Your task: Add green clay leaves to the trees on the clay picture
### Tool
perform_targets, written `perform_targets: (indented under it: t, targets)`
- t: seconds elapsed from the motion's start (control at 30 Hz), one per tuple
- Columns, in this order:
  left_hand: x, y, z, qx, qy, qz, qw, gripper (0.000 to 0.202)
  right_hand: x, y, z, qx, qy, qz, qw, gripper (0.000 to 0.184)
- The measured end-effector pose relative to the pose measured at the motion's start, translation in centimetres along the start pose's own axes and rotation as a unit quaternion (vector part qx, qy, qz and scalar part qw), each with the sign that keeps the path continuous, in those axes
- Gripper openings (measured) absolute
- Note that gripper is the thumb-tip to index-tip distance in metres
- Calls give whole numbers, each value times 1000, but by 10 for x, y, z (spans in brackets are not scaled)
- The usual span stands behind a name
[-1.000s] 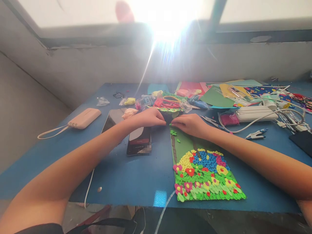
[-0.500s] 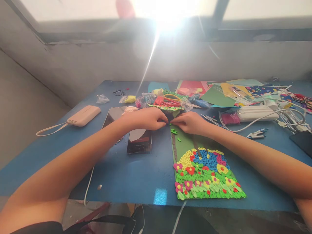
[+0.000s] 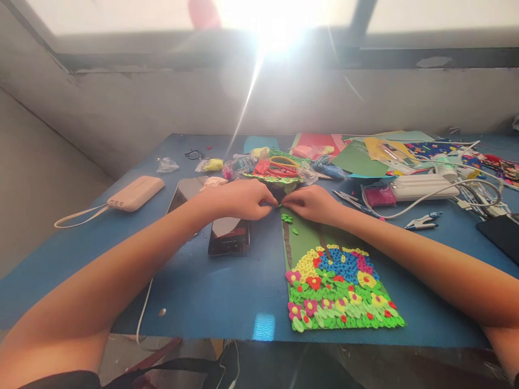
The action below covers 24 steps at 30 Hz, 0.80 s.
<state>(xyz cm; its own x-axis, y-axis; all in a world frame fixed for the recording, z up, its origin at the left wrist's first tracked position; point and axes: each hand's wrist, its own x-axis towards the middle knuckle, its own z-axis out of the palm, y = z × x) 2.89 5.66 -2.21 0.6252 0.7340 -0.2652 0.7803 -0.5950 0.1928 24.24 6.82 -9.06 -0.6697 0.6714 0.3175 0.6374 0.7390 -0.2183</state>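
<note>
At the near edge of the blue desk [image 3: 211, 292] lies a green card [image 3: 304, 240], its lower half packed with clay flowers [image 3: 340, 292] in red, yellow, blue and pink over rows of green blades; a brown clay strip [image 3: 287, 243] runs up the card's left side like a trunk, with a few small green leaves [image 3: 287, 218] stuck at its top; left of the card a dark phone [image 3: 229, 237] lies flat, and a white cable [image 3: 141, 319] trails off the desk edge; both forearms reach in from the near corners and meet just above those leaves; the left hand [image 3: 239, 199] is curled, thumb and forefinger pinched close, and the right hand [image 3: 310, 202] is curled the same way, its fingertips touching the left's; between them sits a tiny green clay bit [image 3: 279, 205], held at the top end of the card, though which fingers carry most of it I cannot tell; I judge the step to be shaping or parting a leaf-sized piece over the trunk; setting it down would call for a light fingertip press beside the leaves already stuck, without smearing them; just beyond the hands lie scissors [image 3: 281, 168] among clay bags; farther left a pink power bank [image 3: 135, 193], farther right a white power bank [image 3: 421, 189] and coloured paper sheets [image 3: 357, 159]; sun glares through the window behind.
</note>
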Motion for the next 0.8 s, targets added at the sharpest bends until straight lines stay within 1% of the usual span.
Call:
perform_targets:
  t: [0.17, 0.37, 0.5, 0.7, 0.8]
  targets:
    - [1, 2, 2, 30, 9, -5, 999, 45, 0, -1, 1, -11, 0, -9, 1000, 24]
    - [1, 9, 4, 50, -5, 8, 999, 47, -3, -2, -3, -18, -6, -35, 999, 26]
    - [0, 11, 4, 72, 2, 6, 997, 46, -4, -3, -8, -15, -5, -50, 999, 30]
    - [-1, 10, 4, 91, 21, -9, 996, 46, -5, -4, -9, -13, -1, -59, 998, 30]
    - [0, 14, 5, 107, 14, -5, 994, 47, -5, -4, -8, -19, -3, -62, 998, 31]
